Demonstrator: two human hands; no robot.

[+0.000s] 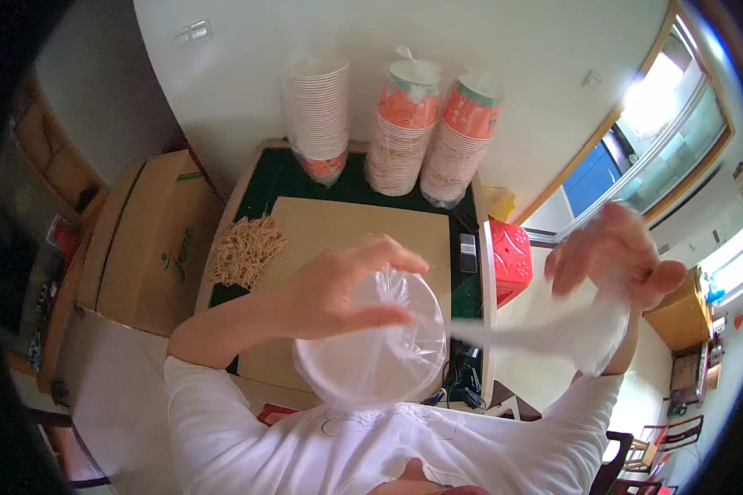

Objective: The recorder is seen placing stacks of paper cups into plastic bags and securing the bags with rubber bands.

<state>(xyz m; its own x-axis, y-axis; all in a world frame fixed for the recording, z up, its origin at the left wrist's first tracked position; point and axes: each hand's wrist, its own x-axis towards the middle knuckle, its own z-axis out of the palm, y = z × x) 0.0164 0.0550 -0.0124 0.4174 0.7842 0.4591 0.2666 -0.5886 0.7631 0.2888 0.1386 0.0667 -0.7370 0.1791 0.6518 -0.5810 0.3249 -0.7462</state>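
Observation:
Close to my chest stands a round white paper cup stack point(338, 371), wrapped in a clear plastic bag point(417, 309) gathered over its top. My left hand point(334, 285) reaches over the gathered top, its thumb and fingers apart. From there the bag's neck stretches right as a twisted strand to my right hand point(611, 252). That hand is raised off the table's right side and smeared by motion. Its fingers look curled, with the bag's loose end hanging by the palm and wrist.
Three tall bagged paper cup stacks point(404, 132) stand along the table's back. A cardboard sheet point(371, 219) covers the middle, beside a pile of tan bands point(248, 252). Left is a big cardboard box point(144, 239); right, a red stool point(510, 256). A dark device point(468, 253) lies at the right edge.

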